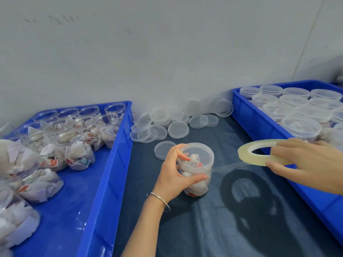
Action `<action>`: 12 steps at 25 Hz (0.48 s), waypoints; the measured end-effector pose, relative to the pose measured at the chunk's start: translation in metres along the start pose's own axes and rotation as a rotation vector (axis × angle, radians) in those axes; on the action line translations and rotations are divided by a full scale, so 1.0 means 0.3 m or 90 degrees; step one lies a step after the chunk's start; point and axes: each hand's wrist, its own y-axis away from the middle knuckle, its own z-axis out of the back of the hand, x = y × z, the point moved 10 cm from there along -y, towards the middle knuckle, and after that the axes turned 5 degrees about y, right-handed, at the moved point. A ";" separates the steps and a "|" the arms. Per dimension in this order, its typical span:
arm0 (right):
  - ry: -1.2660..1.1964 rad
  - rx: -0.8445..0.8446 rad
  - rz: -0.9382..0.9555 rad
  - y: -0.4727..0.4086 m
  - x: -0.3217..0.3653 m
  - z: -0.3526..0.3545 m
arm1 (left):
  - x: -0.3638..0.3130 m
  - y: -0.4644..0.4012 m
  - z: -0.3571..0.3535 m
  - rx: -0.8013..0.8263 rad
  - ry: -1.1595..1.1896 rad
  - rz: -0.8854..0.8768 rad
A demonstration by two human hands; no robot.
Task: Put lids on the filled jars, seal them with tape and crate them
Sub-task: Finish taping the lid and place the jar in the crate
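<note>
Left hand grips lidded jar; right hand pinches tape roll, strip stretched to jar.

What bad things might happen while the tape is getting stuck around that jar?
The stretched tape strip between the tape roll and the jar looks thin and may twist or stick to itself. The right hand pulls sideways while only the left hand steadies the jar, so it might tip. The loose lid lying close by could get knocked.
</note>
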 end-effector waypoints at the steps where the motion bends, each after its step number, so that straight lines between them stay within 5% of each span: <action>1: 0.000 0.016 -0.012 -0.005 0.009 -0.012 | 0.006 0.002 0.007 -0.004 0.007 0.004; 12: 0.074 -0.015 -0.046 -0.285 0.150 -0.029 | 0.036 0.001 0.031 0.043 0.049 0.065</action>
